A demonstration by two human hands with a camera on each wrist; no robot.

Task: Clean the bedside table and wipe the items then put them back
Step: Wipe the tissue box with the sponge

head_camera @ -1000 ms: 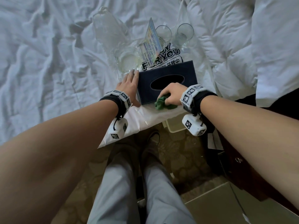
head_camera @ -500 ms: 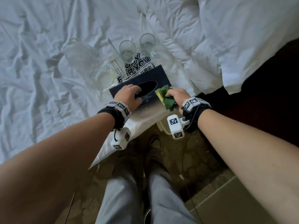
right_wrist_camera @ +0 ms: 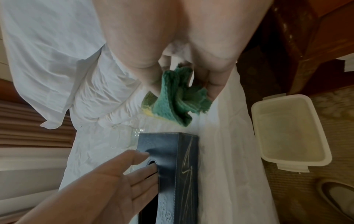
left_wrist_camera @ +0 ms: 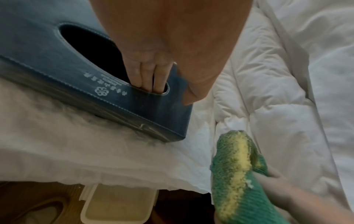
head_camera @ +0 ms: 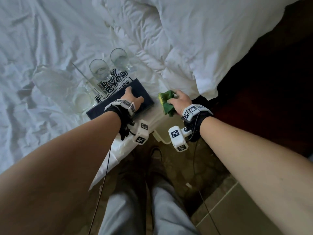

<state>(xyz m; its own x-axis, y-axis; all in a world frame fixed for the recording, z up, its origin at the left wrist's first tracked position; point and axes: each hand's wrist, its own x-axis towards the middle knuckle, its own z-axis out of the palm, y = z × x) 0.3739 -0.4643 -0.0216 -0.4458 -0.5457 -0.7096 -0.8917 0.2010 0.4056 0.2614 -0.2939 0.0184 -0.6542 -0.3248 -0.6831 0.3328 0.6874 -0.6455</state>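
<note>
A dark blue tissue box point(head_camera: 144, 92) lies on the white bed sheet near the bed's edge. My left hand point(head_camera: 135, 97) grips it, fingers hooked into the top slot and thumb against its right end; the left wrist view shows the same hold on the box point(left_wrist_camera: 34, 42). My right hand point(head_camera: 176, 99) holds a bunched green and yellow cloth point(head_camera: 165, 100) just right of the box, apart from it. The cloth point(right_wrist_camera: 178, 98) hangs from my fingers above the sheet, beyond the box's end point(right_wrist_camera: 184, 159).
Behind the box lie a "BUSY FOR YOU" card point(head_camera: 111, 85), two drinking glasses point(head_camera: 99, 69), a clear stand and other glassware point(head_camera: 81, 100). A white duvet point(head_camera: 186, 39) is heaped at the right. A white plastic tub point(right_wrist_camera: 287, 128) sits on the floor by my feet.
My left hand moved from the box's left end onto its top and into the slot. My right hand took the cloth from the box's front face to its right end, then off it.
</note>
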